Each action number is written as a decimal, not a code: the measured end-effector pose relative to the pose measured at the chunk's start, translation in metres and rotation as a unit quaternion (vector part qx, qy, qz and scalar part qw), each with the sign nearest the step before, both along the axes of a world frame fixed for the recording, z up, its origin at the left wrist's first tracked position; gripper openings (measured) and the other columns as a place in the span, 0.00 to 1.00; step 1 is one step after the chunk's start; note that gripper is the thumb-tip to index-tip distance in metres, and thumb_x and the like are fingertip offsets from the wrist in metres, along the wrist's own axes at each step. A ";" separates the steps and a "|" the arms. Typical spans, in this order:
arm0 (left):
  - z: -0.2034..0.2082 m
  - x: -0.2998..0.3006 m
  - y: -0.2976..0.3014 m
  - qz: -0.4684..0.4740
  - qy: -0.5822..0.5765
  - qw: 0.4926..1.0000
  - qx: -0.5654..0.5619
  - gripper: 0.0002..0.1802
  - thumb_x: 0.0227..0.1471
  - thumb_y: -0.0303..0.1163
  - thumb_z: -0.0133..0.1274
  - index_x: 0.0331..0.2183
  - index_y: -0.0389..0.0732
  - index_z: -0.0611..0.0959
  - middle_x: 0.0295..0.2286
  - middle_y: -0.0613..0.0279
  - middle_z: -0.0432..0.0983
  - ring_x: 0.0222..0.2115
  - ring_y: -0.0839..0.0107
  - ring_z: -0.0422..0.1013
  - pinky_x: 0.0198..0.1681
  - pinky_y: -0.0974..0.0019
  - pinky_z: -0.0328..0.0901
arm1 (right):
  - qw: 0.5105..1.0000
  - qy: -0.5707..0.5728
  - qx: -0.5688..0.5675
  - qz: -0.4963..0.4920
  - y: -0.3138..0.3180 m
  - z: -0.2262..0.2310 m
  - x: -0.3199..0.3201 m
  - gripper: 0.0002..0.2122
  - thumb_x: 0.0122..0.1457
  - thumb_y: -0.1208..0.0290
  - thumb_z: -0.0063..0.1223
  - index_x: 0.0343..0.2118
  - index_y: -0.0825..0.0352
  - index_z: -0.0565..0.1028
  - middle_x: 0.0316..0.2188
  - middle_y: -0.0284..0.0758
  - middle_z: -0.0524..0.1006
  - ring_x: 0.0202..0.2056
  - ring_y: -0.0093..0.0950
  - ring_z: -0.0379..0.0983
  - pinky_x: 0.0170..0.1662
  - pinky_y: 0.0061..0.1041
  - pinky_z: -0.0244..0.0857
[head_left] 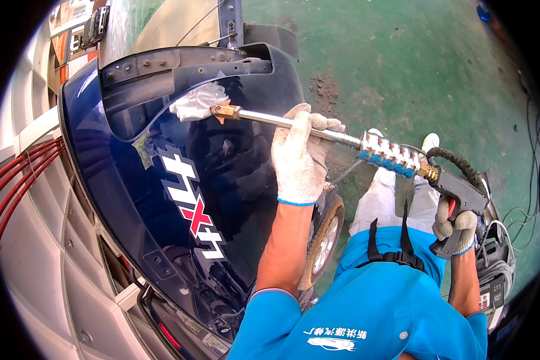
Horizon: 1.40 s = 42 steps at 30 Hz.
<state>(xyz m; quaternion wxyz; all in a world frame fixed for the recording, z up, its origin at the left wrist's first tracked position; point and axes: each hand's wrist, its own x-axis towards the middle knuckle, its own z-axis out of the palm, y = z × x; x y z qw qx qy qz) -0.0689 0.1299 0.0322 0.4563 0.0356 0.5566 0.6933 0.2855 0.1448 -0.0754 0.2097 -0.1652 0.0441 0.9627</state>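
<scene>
Left hand (299,159) and right hand (457,229), both gloved, grip one long tool (372,147): the left curled around its rod, the right wrapped around its pistol handle. The tool spans from the dark blue panel (246,180) at left to the person's right side.

Panel: a pale patch (199,101) lies beside the upper recess. The copper-coloured tip (226,112) is at the patch's right edge; contact cannot be confirmed. Seat the tip squarely on the pale surface, clear of the blue finish.

Rod (267,117): steady it with the left hand, well apart from the ribbed sleeve (396,156). If the sleeve slides, the fingers should be outside its travel.

Handle (444,247): whether the red trigger (452,206) is pressed cannot be told. Press only with the tip seated, the wrist in line with the rod. Route the black cable (456,160) without strain.
</scene>
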 end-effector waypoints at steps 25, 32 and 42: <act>-0.039 0.089 0.018 0.073 -0.108 0.990 0.060 0.15 0.63 0.41 0.50 0.42 0.39 0.77 0.28 0.57 0.79 0.29 0.64 0.77 0.42 0.59 0.72 | 0.999 -0.046 -0.015 0.011 0.011 0.009 0.010 0.23 0.48 0.68 0.60 0.41 0.84 0.73 0.17 0.44 0.71 0.14 0.34 0.64 0.19 0.32 0.59; -0.013 -0.036 0.001 0.058 0.008 0.995 0.078 0.16 0.64 0.44 0.49 0.42 0.41 0.79 0.36 0.58 0.79 0.40 0.63 0.76 0.49 0.56 0.72 | 0.991 -0.129 0.022 0.037 0.020 0.016 0.009 0.22 0.46 0.62 0.59 0.37 0.78 0.74 0.14 0.38 0.69 0.14 0.30 0.61 0.18 0.29 0.53; -0.026 -0.112 0.024 -0.091 -0.271 0.831 0.478 0.21 0.64 0.50 0.49 0.24 0.47 0.71 0.11 0.74 0.52 0.11 0.81 0.50 0.15 0.75 0.55 | 0.984 -0.117 0.129 0.039 0.017 0.024 0.002 0.22 0.41 0.63 0.71 0.27 0.80 0.76 0.14 0.43 0.74 0.14 0.37 0.71 0.18 0.33 0.69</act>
